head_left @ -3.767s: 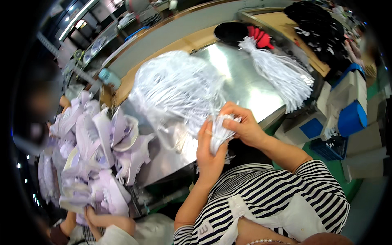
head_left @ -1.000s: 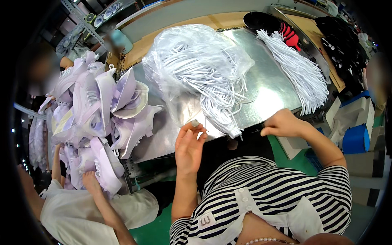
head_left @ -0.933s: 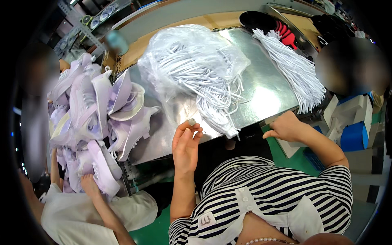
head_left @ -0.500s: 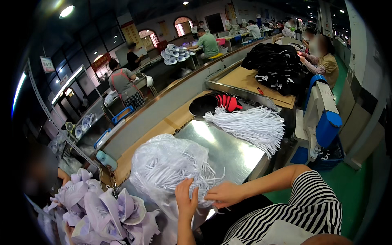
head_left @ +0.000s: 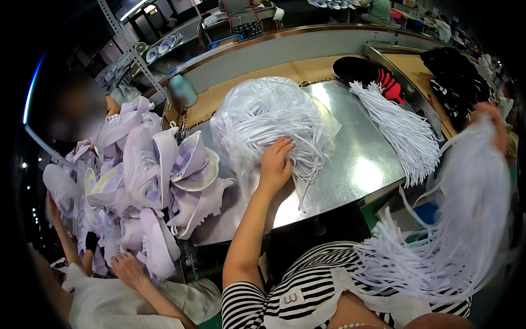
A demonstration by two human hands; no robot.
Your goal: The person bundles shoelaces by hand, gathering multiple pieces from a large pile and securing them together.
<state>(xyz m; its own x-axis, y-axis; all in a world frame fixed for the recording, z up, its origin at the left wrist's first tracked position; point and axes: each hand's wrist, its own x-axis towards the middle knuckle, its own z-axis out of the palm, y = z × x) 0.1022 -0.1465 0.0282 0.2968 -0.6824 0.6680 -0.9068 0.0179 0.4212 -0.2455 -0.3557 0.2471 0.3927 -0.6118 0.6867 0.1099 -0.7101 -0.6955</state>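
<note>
A clear plastic bag (head_left: 235,112) bulging with white shoelaces (head_left: 274,123) lies on the metal tabletop. Against the near side of those laces rests my left hand (head_left: 275,164), its fingers extended and the thumb apart. Raised far out to the right, my right hand (head_left: 491,125) is closed round one end of a long bundle of white laces (head_left: 466,208). That bundle hangs down in a loose curve across my striped top and is smeared by motion. My right fingers are partly blurred.
Pale lilac shoes (head_left: 139,170) are piled at the left, where a co-worker's hand (head_left: 129,268) touches them. A second lace bundle (head_left: 397,131) lies on the metal table (head_left: 329,189), beside black and red pieces (head_left: 361,74). A blue bottle (head_left: 182,90) stands behind.
My right hand has moved from the bag up to the far right, drawing out a long bundle of laces. My left hand stays at the bag. The view has turned left and down.
</note>
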